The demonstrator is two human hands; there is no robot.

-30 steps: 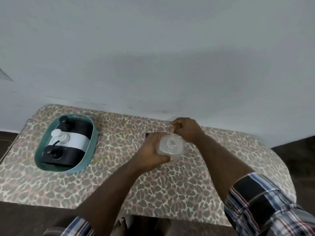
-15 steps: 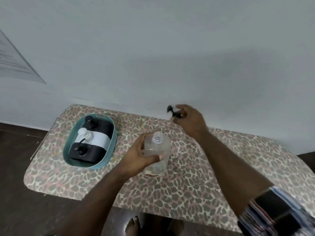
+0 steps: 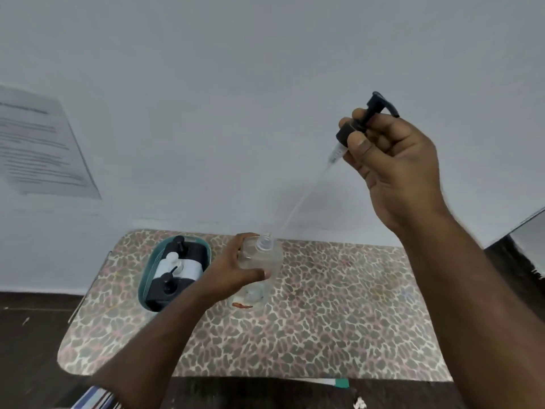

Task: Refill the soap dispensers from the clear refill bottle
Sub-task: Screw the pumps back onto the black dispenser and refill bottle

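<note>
Clear plastic refill bottle point(image 3: 259, 270) stands uncapped on the leopard-print table point(image 3: 324, 320), gripped around its body by the left hand point(image 3: 233, 276). The right hand point(image 3: 392, 160) pinches its black pump cap point(image 3: 358, 124) high above, dip tube slanting toward the bottle's mouth. Left of it, a teal oval basket point(image 3: 147, 276) holds black and white soap dispensers point(image 3: 174, 273).

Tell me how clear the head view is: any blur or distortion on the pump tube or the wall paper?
Head view: dip tube smeared faint, nearly lost against the wall; paper sheet blurred, text unreadable; wide-angle bending skews table; lighting soft, no glare; right hand and pump fairly sharp.
</note>
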